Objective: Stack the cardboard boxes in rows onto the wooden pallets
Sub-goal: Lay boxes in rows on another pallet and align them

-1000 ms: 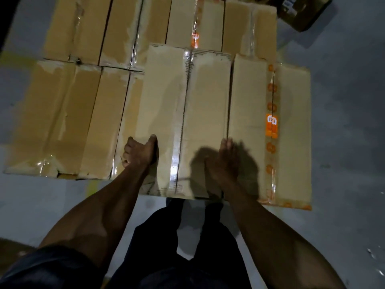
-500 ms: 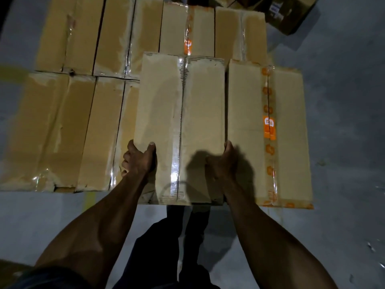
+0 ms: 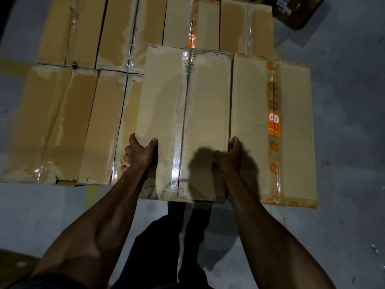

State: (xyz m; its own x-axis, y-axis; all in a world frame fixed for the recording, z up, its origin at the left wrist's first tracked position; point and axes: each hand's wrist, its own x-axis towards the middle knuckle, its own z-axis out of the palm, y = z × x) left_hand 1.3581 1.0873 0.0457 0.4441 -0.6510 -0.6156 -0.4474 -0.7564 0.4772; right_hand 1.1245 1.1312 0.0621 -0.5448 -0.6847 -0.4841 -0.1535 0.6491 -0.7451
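The person holds one long cardboard box (image 3: 185, 122) by its two long sides near the close end: the left hand (image 3: 140, 153) grips the left edge with the thumb on top and the fingers curled down the side, and the right hand (image 3: 231, 155) grips the right edge in the same way. This box lies above the lower boxes (image 3: 68, 124) and just beside the box with orange tape (image 3: 273, 130) on its right. The orange tape carries a square orange label with the white letters "mi", and round marks repeat along the strip. A further row of boxes (image 3: 129, 28) behind has one more orange label, too small to read. Clear tape runs along the held box, with small print I cannot read. The grey floor (image 3: 343, 142) is around the stack
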